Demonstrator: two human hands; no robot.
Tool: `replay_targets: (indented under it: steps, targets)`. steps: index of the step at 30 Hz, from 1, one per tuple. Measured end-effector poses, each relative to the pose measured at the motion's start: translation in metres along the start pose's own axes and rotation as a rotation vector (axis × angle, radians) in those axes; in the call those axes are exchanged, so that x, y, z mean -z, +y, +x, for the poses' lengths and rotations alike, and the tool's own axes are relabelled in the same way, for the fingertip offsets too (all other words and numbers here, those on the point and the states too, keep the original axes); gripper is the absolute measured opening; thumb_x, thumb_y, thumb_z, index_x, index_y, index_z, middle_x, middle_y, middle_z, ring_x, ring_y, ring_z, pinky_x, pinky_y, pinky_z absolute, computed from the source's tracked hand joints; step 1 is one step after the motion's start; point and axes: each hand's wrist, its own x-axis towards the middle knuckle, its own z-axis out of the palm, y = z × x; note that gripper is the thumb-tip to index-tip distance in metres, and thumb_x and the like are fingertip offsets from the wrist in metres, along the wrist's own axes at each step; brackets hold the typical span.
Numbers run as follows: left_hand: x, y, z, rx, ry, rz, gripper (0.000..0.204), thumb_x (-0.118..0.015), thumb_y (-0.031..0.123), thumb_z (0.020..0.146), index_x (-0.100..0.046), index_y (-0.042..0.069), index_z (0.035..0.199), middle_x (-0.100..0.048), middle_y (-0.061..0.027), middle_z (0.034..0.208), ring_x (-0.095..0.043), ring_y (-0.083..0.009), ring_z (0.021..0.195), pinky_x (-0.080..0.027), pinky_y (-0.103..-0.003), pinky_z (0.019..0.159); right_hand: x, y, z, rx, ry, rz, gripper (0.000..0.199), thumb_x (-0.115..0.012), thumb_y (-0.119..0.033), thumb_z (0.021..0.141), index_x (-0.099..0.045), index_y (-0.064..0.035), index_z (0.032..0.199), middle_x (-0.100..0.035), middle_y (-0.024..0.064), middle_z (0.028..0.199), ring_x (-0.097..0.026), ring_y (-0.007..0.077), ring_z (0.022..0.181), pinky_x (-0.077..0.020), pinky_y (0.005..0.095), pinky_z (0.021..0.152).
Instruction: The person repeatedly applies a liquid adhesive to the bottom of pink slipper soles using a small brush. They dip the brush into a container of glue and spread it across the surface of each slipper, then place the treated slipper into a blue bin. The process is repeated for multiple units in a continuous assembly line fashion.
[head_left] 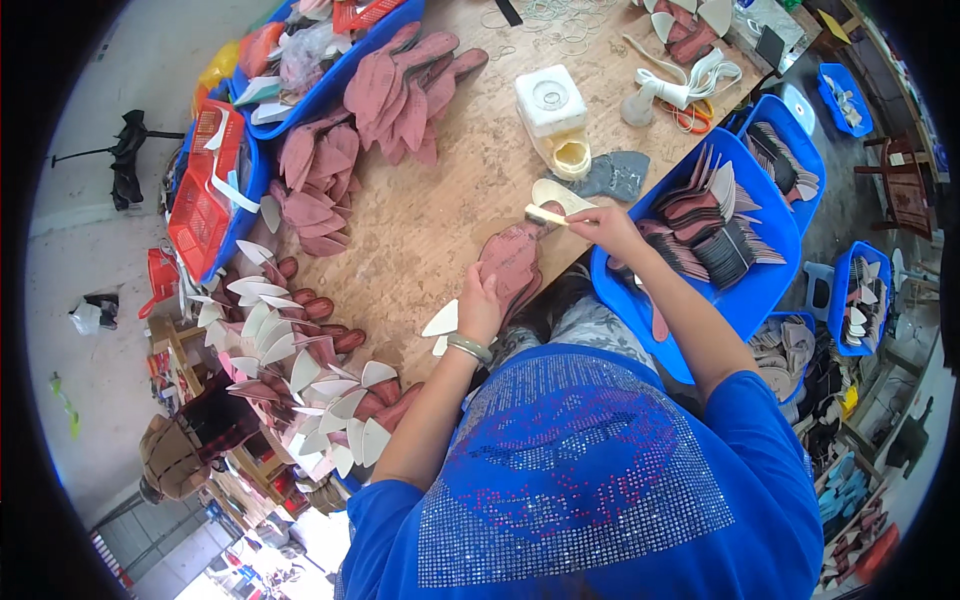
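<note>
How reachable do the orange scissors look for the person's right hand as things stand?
Probably yes: the scissors lie near the table edge, orange handles showing. But the right hand holds a brush, and white strap partly overlaps them.

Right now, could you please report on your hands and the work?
Left hand on the reddish sole-shaped pieces. Right hand holding a pale-handled brush at their far end. Blue tray close by, partly hidden by the right forearm.

Looks steeply down from head height through a wide fisheye, close above the blue shirt [580, 480], a little farther from the left hand [480, 308] and right hand [610, 232], then across the tabletop [440, 225], reaching well out to left and right.
</note>
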Motion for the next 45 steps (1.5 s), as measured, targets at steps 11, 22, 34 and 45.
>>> replay_targets:
  steps: [11,22,34,45]
  targets:
    - [-0.001,-0.008,-0.001,0.041,-0.024,-0.064,0.025,-0.046,0.014,0.095,-0.044,0.001,0.115,-0.057,-0.0083,0.083,-0.055,-0.0134,0.058,-0.047,-0.029,0.053,-0.009,0.013,0.018,0.031,0.053,-0.064,0.025,-0.066,-0.033,0.079,-0.073,-0.0159,0.095,-0.068,0.0133,0.078,-0.066,0.0274,0.072,-0.0514,0.0349,0.065]
    - [0.007,0.039,0.007,0.429,-0.134,-0.472,0.038,-0.047,0.014,0.095,-0.036,0.003,0.131,-0.06,-0.0074,0.091,-0.057,-0.0135,0.066,-0.049,-0.027,0.059,-0.021,0.06,-0.031,-0.246,0.189,0.215,0.025,-0.065,-0.026,0.081,-0.072,-0.0076,0.096,-0.067,0.008,0.07,-0.062,0.0142,0.06,-0.0478,0.0283,0.058]
    - [0.024,0.048,0.009,0.149,-0.438,0.402,0.044,-0.051,0.033,0.092,-0.057,-0.009,0.103,-0.064,-0.0277,0.084,-0.065,-0.0354,0.077,-0.05,-0.04,0.074,0.055,0.008,0.032,0.018,0.358,-0.452,0.021,-0.06,-0.028,0.082,-0.072,-0.016,0.093,-0.067,0.0107,0.076,-0.066,0.0262,0.065,-0.0517,0.0376,0.059]
    - [0.011,0.05,0.003,0.646,-0.491,-0.7,0.021,-0.044,0.022,0.091,-0.052,0.002,0.089,-0.051,-0.0047,0.059,-0.041,-0.0102,0.043,-0.034,-0.025,0.037,0.051,0.003,0.065,0.274,0.259,-0.831,0.017,-0.056,-0.021,0.079,-0.065,-0.0122,0.068,-0.064,0.0107,0.064,-0.065,0.0279,0.06,-0.0516,0.0407,0.053]
